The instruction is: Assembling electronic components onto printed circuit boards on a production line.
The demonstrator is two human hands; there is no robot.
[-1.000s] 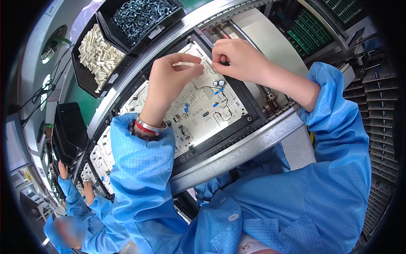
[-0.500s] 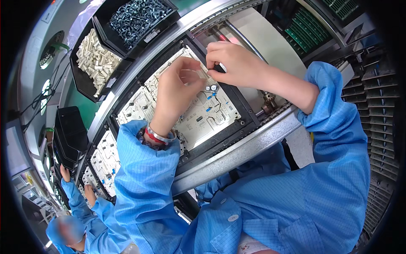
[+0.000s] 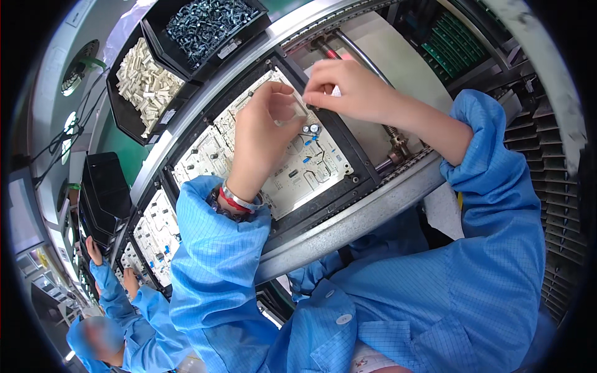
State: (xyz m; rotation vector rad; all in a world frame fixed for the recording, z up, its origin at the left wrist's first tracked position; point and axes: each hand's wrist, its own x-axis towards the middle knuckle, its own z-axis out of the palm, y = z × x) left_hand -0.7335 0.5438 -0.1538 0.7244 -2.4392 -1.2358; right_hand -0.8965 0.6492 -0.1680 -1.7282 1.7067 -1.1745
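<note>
A white circuit board (image 3: 317, 177) lies in a black carrier frame (image 3: 339, 202) in front of me, fitted with two round capacitors (image 3: 310, 129) and small blue parts. Over its far part, my left hand (image 3: 264, 127) is bent inward, thumb and fingers curled together close to the board. What they grip is hidden or too small to name. My right hand (image 3: 351, 90) comes in from the right with thumb and forefinger pinched beside the left fingertips, at the board's far right edge. Its pinch is slightly blurred, and I cannot make out anything in it.
Black bins of white parts (image 3: 146, 84) and dark metallic parts (image 3: 208, 28) stand beyond the metal rail (image 3: 177, 121). Another board (image 3: 157, 230) sits farther left on the line, near a co-worker's hand (image 3: 130, 283). Green boards in a rack (image 3: 457, 43) are at the far right.
My right hand has shifted slightly, its fingers tilting toward the board; the dark piece seen at its fingertips no longer shows. My left hand stays in nearly the same place.
</note>
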